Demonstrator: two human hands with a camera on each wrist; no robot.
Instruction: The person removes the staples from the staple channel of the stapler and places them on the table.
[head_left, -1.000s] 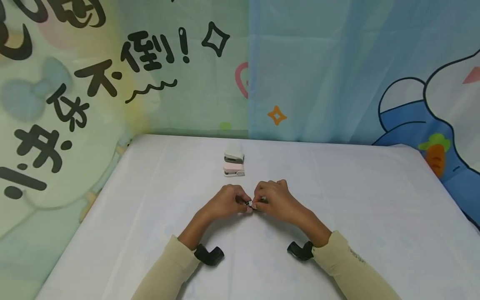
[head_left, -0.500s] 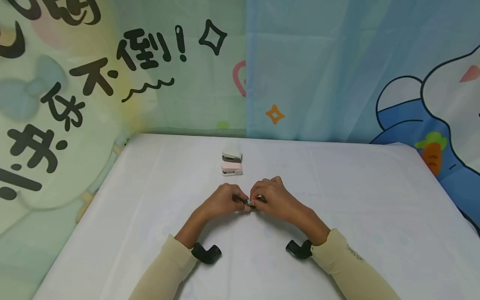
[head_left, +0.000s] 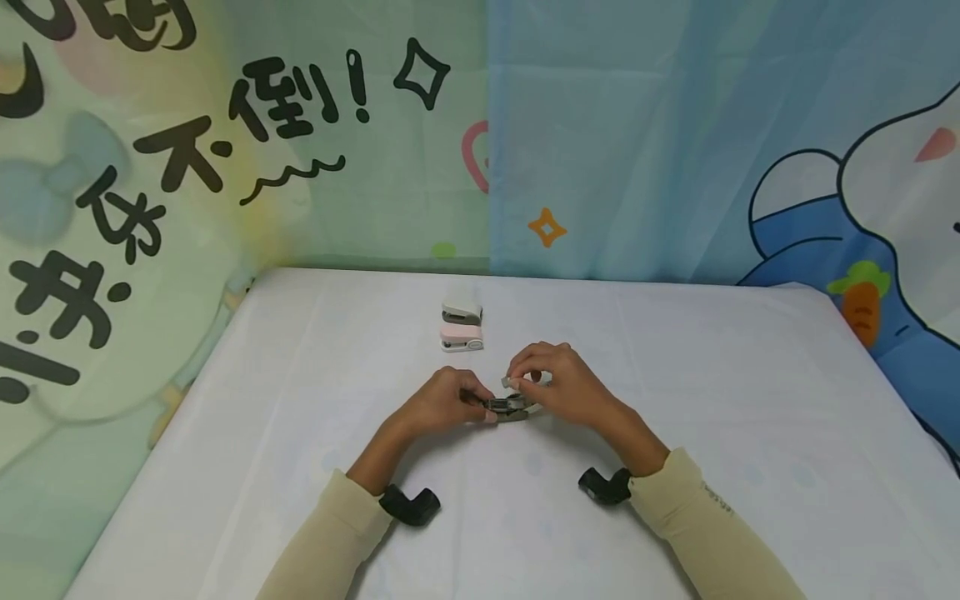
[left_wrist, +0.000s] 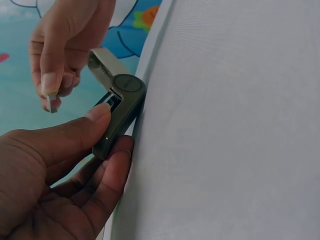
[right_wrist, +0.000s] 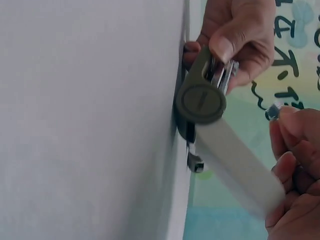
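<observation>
My left hand point(head_left: 442, 404) grips a dark green stapler point(head_left: 510, 406) by one end, thumb on top near the metal staple channel. The stapler is opened out: its pale top lever point(right_wrist: 240, 165) swings away from the round pivot point(left_wrist: 128, 83). A metal piece point(right_wrist: 196, 163) sticks out beyond the pivot in the right wrist view. Just above the stapler, my right hand point(head_left: 558, 383) pinches a short strip of staples point(left_wrist: 51, 103) between thumb and fingertips, apart from the stapler.
Behind my hands, a white stapler point(head_left: 461, 312) and a pink stapler point(head_left: 462, 337) lie side by side on the white-covered table point(head_left: 337, 333). A printed curtain point(head_left: 615, 150) hangs along the table's far edge. Both wrists carry black camera mounts.
My right hand has lifted up and slightly right off the stapler, carrying the staple strip. The left hand keeps its grip in nearly the same place.
</observation>
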